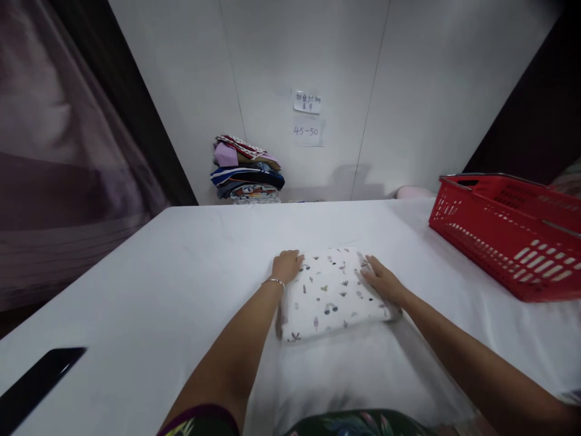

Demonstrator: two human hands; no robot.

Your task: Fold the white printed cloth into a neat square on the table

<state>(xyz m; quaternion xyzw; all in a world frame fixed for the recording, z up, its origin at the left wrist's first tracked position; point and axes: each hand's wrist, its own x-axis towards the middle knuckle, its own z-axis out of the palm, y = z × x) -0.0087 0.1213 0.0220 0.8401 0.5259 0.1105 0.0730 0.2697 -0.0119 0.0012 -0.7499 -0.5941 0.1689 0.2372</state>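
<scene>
A folded white cloth (334, 292) printed with small rainbows, plants and other motifs lies flat on the white-covered table (190, 266). My left hand (287, 266), with a bracelet at the wrist, rests along the bundle's far left edge, its fingers stretched out. On the opposite side my right hand (384, 281) touches the cloth's right edge with fingers apart. Neither hand is closed around it. A translucent sheet, apparently plastic (340, 369), spreads from the bundle toward my body. Whether the cloth is inside it or on top of it I cannot tell.
A red plastic basket (499, 242) stands at the right. Folded fabrics (247, 169) are piled behind the table's far edge by the wall. A dark, flat, shiny object (40, 384) lies at the near left. Paper notes (308, 132) hang on the wall; a curtain (68, 151) hangs left.
</scene>
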